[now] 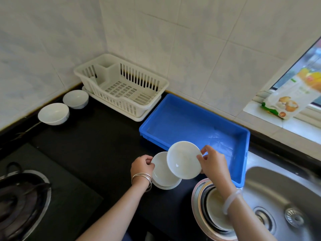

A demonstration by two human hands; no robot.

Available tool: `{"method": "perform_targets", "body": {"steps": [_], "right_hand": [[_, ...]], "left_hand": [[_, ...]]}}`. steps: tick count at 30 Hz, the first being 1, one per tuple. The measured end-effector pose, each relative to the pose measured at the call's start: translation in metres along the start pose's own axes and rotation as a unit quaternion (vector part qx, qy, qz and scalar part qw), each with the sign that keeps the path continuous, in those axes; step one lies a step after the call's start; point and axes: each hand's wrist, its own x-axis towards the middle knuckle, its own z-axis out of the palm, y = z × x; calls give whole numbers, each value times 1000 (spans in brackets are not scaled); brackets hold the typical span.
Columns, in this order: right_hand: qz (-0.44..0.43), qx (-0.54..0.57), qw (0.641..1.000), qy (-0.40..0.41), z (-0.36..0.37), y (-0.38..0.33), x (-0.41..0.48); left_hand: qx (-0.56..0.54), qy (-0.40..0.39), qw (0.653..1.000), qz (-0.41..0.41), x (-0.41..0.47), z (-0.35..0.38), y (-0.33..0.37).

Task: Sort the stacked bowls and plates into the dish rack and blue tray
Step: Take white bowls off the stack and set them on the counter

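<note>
My right hand (pixel 214 162) pinches the rim of a small white plate (pixel 184 160), tilted and lifted just off a stack of small white plates (pixel 162 174) on the black counter. My left hand (pixel 141 165) grips the left rim of that stack. The blue tray (pixel 191 119) lies just behind the hands with nothing in it. The white dish rack (pixel 121 84) stands in the corner, with nothing in it. Under my right forearm sits a stack of larger plates (pixel 201 206) with a pink rim.
Two white bowls (pixel 53 113) (pixel 75 98) stand left of the rack near the wall. A gas burner (pixel 19 202) is at the lower left. The steel sink (pixel 286 197) is at the lower right. A food packet (pixel 295 94) leans on the window sill.
</note>
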Motion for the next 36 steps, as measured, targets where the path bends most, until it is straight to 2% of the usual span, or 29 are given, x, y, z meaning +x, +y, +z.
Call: {"method": "perform_targets", "body": {"steps": [7, 14, 18, 26, 36], "right_hand": [[-16, 61, 998, -3, -13, -25, 9], [-33, 143, 988, -52, 5, -75, 30], [-27, 192, 977, -88, 34, -103, 51], [-39, 172, 971, -163, 116, -167, 94], [34, 209, 950, -229, 225, -239, 130]], "left_hand": [[-94, -4, 995, -10, 15, -36, 6], [-203, 71, 975, -63, 43, -88, -13], [-263, 120, 952, -97, 61, -120, -37], [-351, 200, 899, -168, 108, -171, -77], [-412, 275, 838, -229, 168, -209, -107]]}}
